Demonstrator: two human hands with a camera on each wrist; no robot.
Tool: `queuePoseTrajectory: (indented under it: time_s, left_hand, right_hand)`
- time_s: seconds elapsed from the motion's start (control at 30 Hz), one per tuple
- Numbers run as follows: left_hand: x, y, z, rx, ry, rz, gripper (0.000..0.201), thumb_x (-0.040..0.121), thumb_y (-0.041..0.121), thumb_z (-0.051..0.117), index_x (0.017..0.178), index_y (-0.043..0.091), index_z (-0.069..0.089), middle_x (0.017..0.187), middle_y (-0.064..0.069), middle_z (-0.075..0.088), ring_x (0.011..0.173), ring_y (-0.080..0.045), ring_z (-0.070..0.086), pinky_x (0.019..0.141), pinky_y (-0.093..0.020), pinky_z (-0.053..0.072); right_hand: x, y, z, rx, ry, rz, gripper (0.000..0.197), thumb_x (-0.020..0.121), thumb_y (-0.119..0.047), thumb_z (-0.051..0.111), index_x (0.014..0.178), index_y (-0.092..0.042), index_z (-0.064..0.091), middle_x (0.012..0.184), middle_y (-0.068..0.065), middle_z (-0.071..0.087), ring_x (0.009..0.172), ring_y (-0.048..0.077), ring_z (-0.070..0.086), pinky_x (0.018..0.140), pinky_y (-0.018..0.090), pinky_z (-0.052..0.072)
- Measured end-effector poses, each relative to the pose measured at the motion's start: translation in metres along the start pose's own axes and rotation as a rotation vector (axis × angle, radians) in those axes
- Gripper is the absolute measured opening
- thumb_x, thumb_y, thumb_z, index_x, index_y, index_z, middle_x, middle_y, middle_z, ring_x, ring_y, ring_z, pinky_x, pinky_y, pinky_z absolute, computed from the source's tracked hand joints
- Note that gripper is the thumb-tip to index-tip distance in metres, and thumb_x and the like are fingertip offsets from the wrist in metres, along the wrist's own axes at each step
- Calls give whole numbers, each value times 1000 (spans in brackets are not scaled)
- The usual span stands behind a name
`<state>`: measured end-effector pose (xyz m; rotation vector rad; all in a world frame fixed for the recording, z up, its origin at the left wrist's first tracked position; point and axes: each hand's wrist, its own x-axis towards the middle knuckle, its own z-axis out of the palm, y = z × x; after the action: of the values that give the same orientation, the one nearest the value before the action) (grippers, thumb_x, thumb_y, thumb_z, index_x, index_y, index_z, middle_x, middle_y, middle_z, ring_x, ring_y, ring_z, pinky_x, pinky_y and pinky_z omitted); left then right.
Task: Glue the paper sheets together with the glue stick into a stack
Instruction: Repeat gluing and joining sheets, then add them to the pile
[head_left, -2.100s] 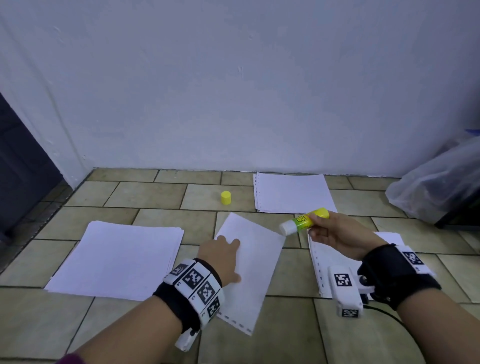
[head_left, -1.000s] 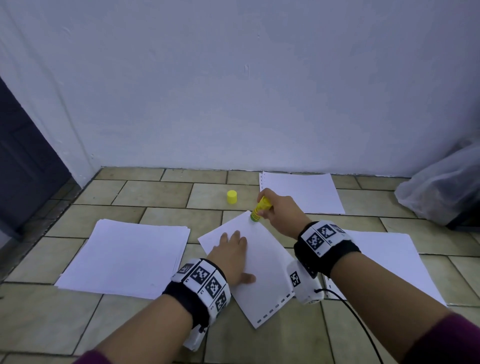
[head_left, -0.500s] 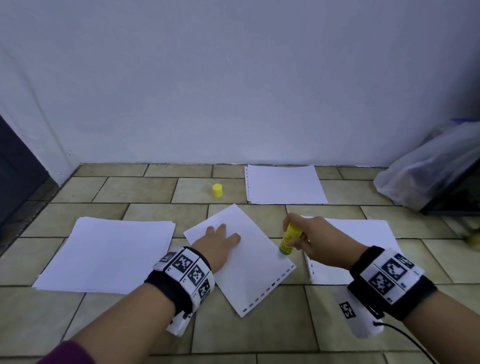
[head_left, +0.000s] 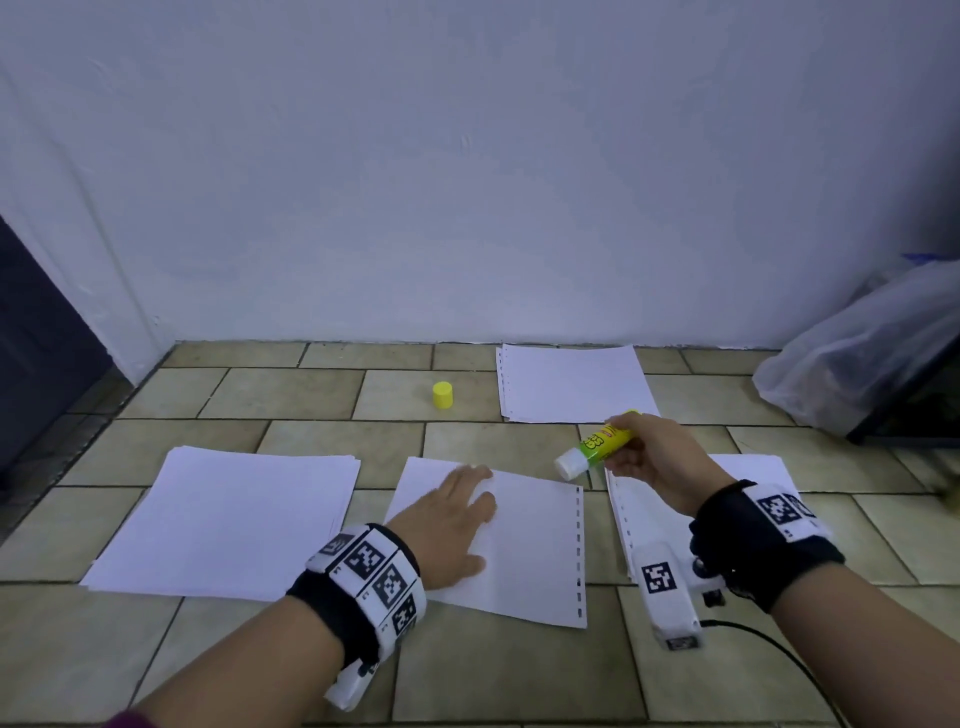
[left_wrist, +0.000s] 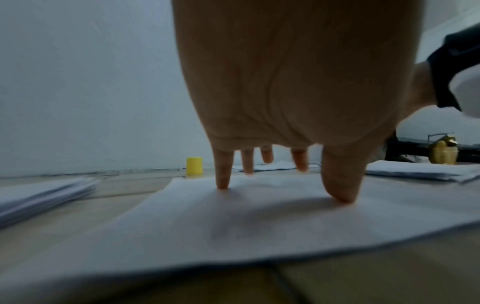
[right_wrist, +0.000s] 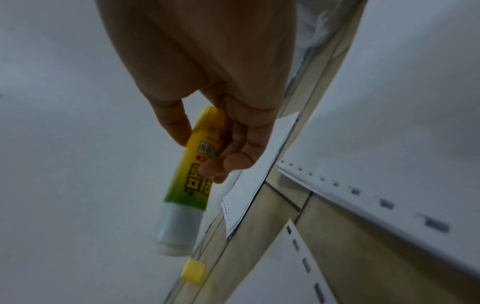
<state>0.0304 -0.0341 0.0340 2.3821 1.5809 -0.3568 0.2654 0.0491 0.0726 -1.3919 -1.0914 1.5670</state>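
While our left hand (head_left: 451, 514) presses flat, fingers straight, on the middle sheet (head_left: 524, 551) on the floor, our right hand (head_left: 657, 457) grips the uncapped glue stick (head_left: 597, 444) above it.

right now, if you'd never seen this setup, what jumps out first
The bright yellow-green glue stick, uncapped and held in the air by the right hand, draws the eye first. Below it the left hand lies flat on a single white sheet in the middle of the tiled floor. The small yellow cap stands alone near the wall, with paper stacks to the left, right and behind.
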Motion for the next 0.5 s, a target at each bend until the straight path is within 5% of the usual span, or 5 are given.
queuePoseTrajectory:
  time_s: [0.2, 0.5]
  left_hand:
    - [-1, -2, 4, 44, -13, 9, 53, 101, 35, 38, 149, 38, 18, 157, 0, 8, 137, -25, 19, 99, -37, 36]
    - [3, -8, -6, -58, -55, -62, 63, 96, 36, 49, 151, 24, 22, 154, -9, 16, 141, -26, 17, 109, -39, 34]
  right_hand:
    - [12, 0, 16, -290, 63, -161, 6, 89, -6, 59, 92, -5, 54, 79, 14, 61, 53, 18, 59, 53, 28, 45]
    - [25, 7, 66, -621, 42, -356, 16, 86, -15, 66, 96, -15, 54, 90, 14, 67, 76, 28, 64, 72, 37, 54]
